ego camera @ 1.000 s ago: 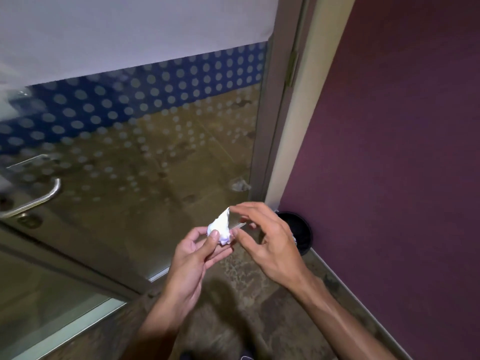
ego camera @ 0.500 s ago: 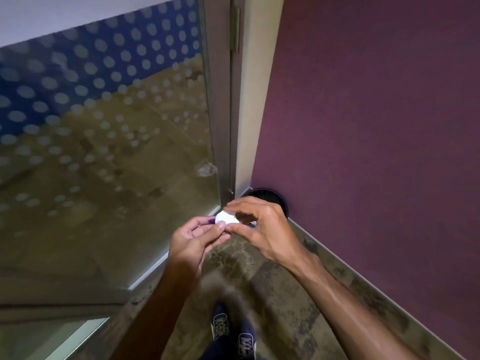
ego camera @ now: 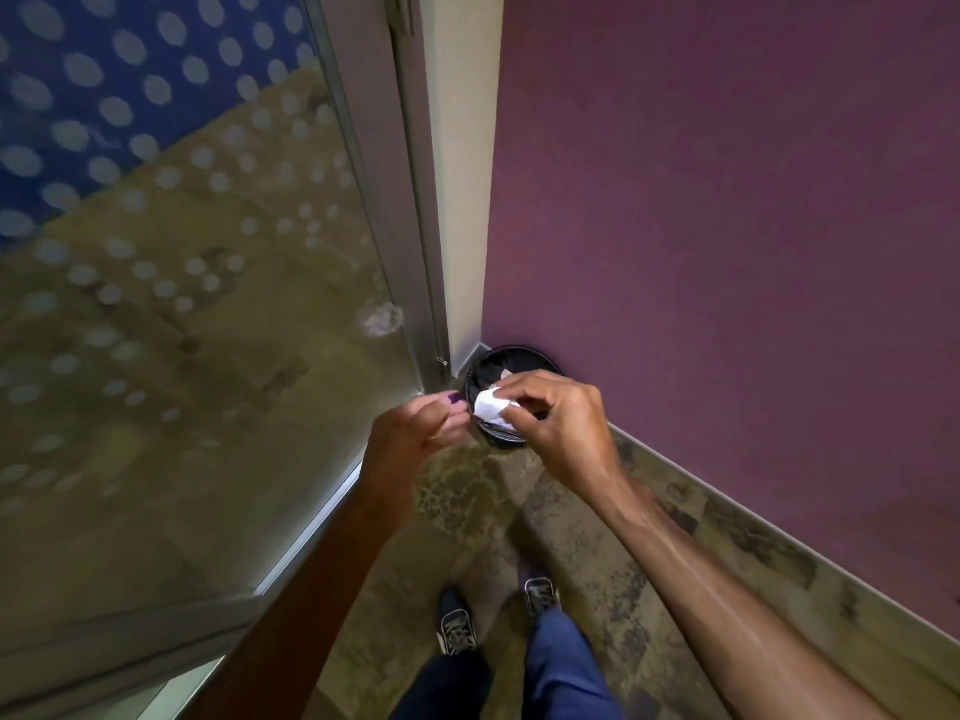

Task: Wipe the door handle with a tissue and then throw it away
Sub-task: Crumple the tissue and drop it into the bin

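A crumpled white tissue is pinched in the fingertips of my right hand, directly above a small round black bin standing in the corner of the floor. My left hand hovers just left of the tissue with its fingers loosely curled and apart from it, holding nothing. The bin holds some pale scraps. The door handle is out of view.
A glass door with frosted dots fills the left side, its metal frame meeting a purple wall on the right. My feet in dark shoes stand on mottled brown floor below my arms.
The view swung right and down, so the door handle left the frame and the bin came closer. The tissue passed from both hands into the right hand alone, over the bin.
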`<control>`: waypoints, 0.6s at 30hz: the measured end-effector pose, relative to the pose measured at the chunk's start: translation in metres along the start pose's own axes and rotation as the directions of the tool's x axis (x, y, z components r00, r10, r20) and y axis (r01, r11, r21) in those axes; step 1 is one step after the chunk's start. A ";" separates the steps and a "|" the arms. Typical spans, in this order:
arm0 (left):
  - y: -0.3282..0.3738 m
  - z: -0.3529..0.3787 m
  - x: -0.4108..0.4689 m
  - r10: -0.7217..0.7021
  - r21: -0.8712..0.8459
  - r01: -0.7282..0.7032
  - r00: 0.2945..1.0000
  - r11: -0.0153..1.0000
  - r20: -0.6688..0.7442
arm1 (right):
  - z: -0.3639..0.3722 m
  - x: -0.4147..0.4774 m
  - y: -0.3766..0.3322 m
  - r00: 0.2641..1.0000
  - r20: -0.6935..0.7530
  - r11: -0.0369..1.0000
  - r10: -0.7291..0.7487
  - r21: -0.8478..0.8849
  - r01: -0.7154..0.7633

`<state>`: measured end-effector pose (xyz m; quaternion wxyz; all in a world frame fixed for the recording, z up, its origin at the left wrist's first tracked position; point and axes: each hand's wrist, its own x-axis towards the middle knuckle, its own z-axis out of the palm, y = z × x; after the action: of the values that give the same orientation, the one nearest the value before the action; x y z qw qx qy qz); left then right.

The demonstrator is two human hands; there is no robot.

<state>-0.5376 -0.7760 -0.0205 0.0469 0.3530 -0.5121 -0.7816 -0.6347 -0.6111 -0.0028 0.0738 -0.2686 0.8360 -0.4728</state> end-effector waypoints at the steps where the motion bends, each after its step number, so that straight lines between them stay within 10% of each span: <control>1: -0.004 0.001 0.010 0.071 0.147 -0.064 0.997 0.987 -0.042 | 0.000 0.005 0.010 1.000 -0.014 1.000 0.017 -0.006 -0.017; 6: -0.031 0.001 0.052 0.346 0.710 -0.312 0.933 0.632 0.102 | 0.001 0.033 0.064 0.999 -0.023 0.994 0.039 -0.105 -0.041; 18: -0.093 0.039 0.165 0.334 0.928 -0.300 0.917 0.220 0.217 | 0.017 0.108 0.210 0.983 0.086 0.976 0.164 -0.162 -0.148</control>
<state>-0.6577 -0.7742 -0.1724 -0.0056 0.2109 -0.9325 -0.2932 -0.7997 -0.5938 -0.1725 0.1309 -0.2301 0.8840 -0.3853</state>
